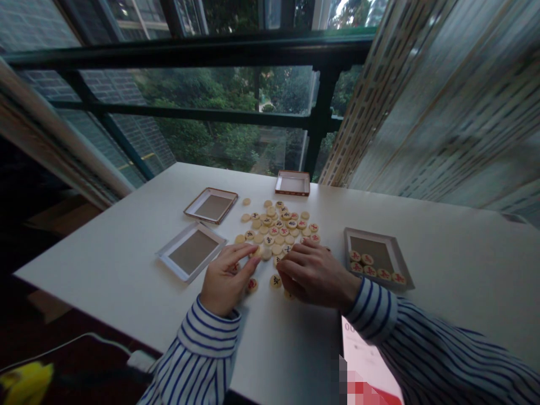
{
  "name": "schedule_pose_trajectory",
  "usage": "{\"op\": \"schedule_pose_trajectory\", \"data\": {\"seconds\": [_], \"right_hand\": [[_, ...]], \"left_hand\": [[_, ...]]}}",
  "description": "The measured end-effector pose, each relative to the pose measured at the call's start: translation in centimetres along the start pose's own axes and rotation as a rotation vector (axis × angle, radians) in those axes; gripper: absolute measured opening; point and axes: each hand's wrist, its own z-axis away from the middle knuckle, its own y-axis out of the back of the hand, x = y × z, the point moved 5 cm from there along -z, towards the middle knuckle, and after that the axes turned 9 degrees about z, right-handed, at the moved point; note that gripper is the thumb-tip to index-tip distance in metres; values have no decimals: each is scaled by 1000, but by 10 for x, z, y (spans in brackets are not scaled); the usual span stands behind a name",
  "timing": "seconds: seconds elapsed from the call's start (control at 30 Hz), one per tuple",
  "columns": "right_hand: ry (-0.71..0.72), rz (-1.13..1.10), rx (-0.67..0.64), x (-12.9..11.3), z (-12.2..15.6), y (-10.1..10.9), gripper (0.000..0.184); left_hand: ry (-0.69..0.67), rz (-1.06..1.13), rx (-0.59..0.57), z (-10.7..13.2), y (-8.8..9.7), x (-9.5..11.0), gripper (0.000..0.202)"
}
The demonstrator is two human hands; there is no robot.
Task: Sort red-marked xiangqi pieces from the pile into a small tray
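Chinese chess pieces [279,224], round and pale with red or black characters, lie in a loose heap on the white table. Some are face down. My left hand [225,278] pinches one Chinese chess piece [256,252] between thumb and fingers at the heap's near left side. At the near right side, my right hand [314,273] is curled low over the pieces, and its fingertips are hidden from me. A shallow tray [400,256] to the right holds several red-marked pieces in rows along its near side.
On the left of the white table [105,247] are a shallow tray [162,260] and a brown-edged box part [232,209]. Another brown-edged box part [292,193] stands at the back. A lit phone [358,343] lies under my right forearm. Windows with a dark railing [189,50] rise behind.
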Motion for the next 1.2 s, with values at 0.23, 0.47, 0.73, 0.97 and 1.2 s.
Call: {"op": "schedule_pose_trajectory", "data": {"seconds": [0.23,0.47,0.73,0.97,1.2], "right_hand": [[83,-4,-8,-8,-1,1,19],[47,-3,4,-6,-1,0,20],[-39,-30,73,2,0,4,18],[-116,-127,269,5,-4,13,19],[-70,-162,255,-5,-8,9,20]], "left_hand": [[300,272,59,1,6,-6,22],[519,602,114,7,2,-26,27],[597,772,143,8,-2,-27,28],[568,682,15,8,-7,-26,29],[598,669,-65,8,-11,-21,32]]}}
